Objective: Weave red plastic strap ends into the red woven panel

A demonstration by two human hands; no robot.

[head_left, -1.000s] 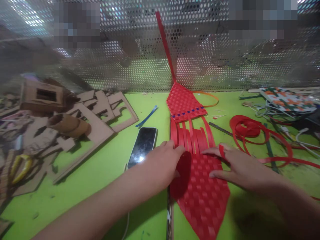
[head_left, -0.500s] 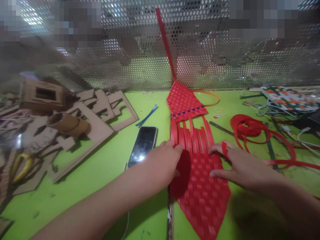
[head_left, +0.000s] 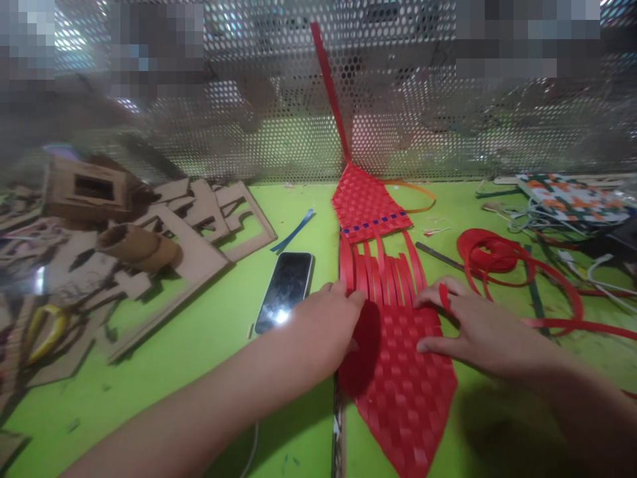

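A red woven piece with a pointed lower end lies on the green table, its loose strips running up to a smaller red woven part with a dark blue row. One long red strip rises from that part's tip against the mesh. My left hand rests on the left edge of the larger weave, fingers bent over it, the undersides hidden. At its right edge is my right hand, thumb and fingers apart on the weave, a red band round one finger.
A phone lies left of the weave. Cardboard pieces and a cardboard tube fill the left side. To the right are a red strip coil, cables and a multicoloured woven piece. Behind stands a perforated metal panel.
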